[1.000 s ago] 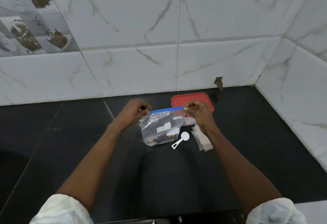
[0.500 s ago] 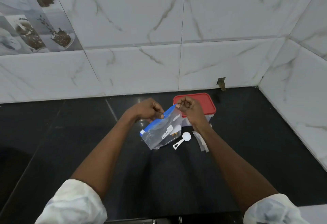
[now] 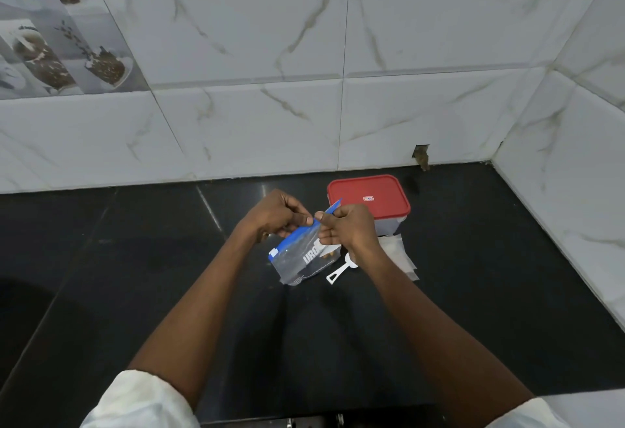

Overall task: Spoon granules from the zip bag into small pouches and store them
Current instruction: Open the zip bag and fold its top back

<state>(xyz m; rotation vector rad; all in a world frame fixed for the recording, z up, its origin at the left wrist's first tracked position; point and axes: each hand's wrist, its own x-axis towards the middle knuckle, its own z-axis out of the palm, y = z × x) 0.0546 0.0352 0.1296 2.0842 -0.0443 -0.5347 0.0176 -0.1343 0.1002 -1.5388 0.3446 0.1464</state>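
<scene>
A clear zip bag with a blue zip strip and white lettering is held tilted above the black counter, brown granules showing near its right side. My left hand pinches the blue strip from the left. My right hand pinches the same strip from the right, the two hands close together. A white plastic spoon lies on the counter just below my right wrist. Several small translucent pouches lie in a loose stack to the right of the spoon.
A clear container with a red lid stands behind my right hand, near the tiled wall. The black counter runs into a corner where white marble-look tiles rise at the back and right.
The bag has gone from hanging level to tilted, its left end lower. My hands have drawn closer together on the blue strip.
</scene>
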